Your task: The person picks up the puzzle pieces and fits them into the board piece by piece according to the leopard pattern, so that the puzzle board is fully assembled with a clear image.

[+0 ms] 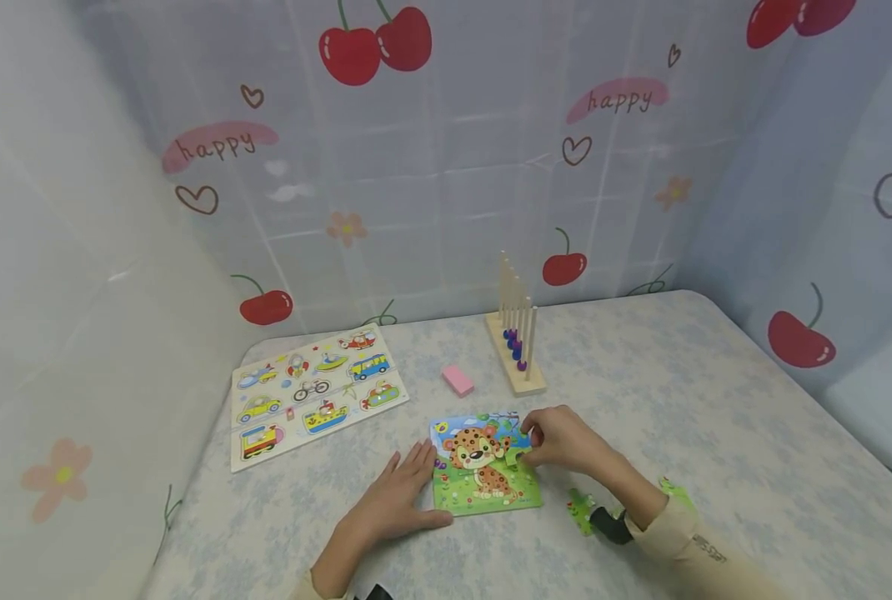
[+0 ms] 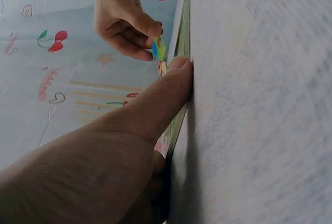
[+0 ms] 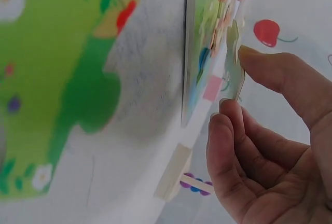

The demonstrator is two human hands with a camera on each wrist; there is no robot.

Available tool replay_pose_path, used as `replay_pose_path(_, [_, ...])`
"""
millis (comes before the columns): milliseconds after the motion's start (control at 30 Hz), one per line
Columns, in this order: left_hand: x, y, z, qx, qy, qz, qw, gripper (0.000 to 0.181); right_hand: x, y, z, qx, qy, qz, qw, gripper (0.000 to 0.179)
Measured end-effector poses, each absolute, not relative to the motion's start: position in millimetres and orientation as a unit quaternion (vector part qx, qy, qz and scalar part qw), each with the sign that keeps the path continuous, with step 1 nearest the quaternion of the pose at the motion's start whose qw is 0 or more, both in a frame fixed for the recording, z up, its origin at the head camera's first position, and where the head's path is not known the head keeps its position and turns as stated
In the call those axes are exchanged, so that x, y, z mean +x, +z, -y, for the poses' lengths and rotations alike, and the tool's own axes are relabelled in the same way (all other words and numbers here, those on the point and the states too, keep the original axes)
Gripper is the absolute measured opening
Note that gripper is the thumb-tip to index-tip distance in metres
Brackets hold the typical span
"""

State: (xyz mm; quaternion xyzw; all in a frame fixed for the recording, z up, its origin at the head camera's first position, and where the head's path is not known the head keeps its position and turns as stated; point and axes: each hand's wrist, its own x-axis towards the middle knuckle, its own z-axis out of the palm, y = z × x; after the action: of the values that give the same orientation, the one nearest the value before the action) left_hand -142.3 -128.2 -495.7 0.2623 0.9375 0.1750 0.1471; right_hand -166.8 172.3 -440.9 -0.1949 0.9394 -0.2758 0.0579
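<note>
A leopard jigsaw puzzle [image 1: 483, 492] lies flat on the table between both hands. My left hand [image 1: 393, 500] rests beside it, fingertips at its left edge and straight thumb along its lower left corner. With thumb and fingers, my right hand [image 1: 569, 442] pinches a jigsaw piece [image 3: 234, 68] over the puzzle's right side. In the left wrist view, that piece shows green, yellow and blue and is tilted above the puzzle. A loose green jigsaw piece [image 1: 581, 512] lies right of the puzzle, and another loose piece [image 1: 674, 492] is partly hidden by the right forearm.
A board of vehicle shapes [image 1: 318, 400] lies at the back left. Behind the puzzle is a pink block [image 1: 458, 381]. A wooden peg stand [image 1: 527, 385] with several blue and purple beads stands near the back. Cherry-print curtains [image 1: 446, 192] surround the table.
</note>
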Motion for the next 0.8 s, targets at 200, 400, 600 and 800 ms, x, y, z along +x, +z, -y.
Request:
replay_pose_path(200, [-142, -497, 128, 0.261, 0.172, -0.939, 0.144, 0.106, -171, -446, -162, -0.191, -0.269, -0.941, 0.068, 0.031])
replay_pose_path(400, [-140, -496, 128, 0.262, 0.176, -0.938, 0.143, 0.106, -174, -451, -158, -0.191, -0.276, -0.938, 0.086, 0.031])
replay_pose_path(600, [-140, -496, 127, 0.262, 0.173, -0.939, 0.142, 0.105, -175, -454, -157, -0.187, -0.274, -0.939, 0.096, 0.032])
replay_pose_path(800, [-140, -495, 128, 0.262, 0.171, -0.939, 0.14, 0.105, -175, -453, -156, -0.179, -0.268, -0.941, 0.106, 0.033])
